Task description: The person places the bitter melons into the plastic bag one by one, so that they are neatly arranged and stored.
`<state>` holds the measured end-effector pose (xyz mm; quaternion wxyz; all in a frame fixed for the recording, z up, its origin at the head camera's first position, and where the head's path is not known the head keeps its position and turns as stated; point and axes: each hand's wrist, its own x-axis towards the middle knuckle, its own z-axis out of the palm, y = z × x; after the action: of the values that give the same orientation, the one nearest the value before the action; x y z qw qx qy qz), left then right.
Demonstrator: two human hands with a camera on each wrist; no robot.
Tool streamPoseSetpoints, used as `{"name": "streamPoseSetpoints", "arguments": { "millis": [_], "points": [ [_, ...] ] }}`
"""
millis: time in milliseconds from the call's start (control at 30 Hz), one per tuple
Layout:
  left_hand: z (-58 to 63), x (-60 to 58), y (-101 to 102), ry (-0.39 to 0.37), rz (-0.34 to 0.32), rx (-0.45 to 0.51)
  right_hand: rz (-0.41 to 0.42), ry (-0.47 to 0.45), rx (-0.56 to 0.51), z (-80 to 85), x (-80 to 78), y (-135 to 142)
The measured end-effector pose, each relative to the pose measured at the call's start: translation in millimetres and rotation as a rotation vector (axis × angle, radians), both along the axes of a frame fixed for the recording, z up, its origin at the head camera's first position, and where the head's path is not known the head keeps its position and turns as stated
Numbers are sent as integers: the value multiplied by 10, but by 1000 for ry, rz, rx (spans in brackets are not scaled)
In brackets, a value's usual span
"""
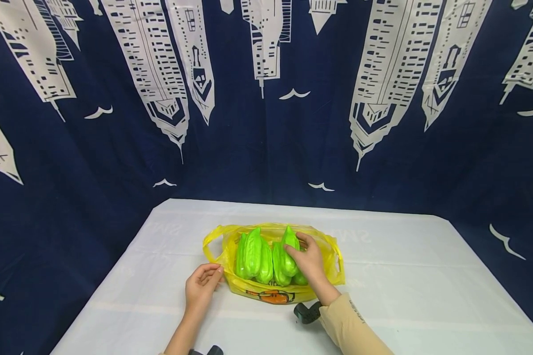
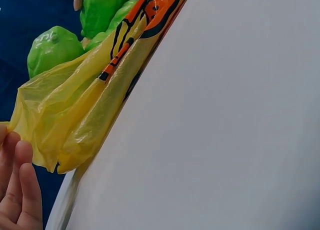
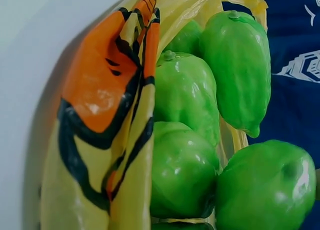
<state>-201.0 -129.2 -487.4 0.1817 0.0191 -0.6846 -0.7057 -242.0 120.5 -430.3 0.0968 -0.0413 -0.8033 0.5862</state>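
Observation:
A yellow plastic bag (image 1: 273, 296) with an orange and black print lies on the table, its mouth open upward. Several glossy green, elongated fruits (image 1: 252, 254) stand close together inside it. My left hand (image 1: 203, 283) pinches the bag's edge at its left side; the left wrist view shows the fingers (image 2: 27, 190) on the stretched yellow film (image 2: 47, 120). Over the right part of the bag, my right hand (image 1: 310, 259) grips one green fruit (image 1: 288, 249) between thumb and fingers. In the right wrist view that hand is almost wholly out of sight beside the fruits (image 3: 267, 185).
A white-covered table (image 1: 404, 276) carries the bag. Behind it hangs a dark blue cloth (image 1: 266, 148) printed with white buildings and birds. Loop handles (image 1: 210, 241) stick up at the bag's ends. A black device (image 1: 308, 312) sits at the right wrist.

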Motion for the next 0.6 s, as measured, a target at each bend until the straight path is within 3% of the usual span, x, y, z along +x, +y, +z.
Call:
{"name": "streamPoseSetpoints", "arguments": {
  "millis": [267,600],
  "points": [
    [53,11,7,30,50,-14,34,21,2,13,41,55],
    [186,57,35,56,56,-64,102,37,32,129,202,148]
  ]
}}
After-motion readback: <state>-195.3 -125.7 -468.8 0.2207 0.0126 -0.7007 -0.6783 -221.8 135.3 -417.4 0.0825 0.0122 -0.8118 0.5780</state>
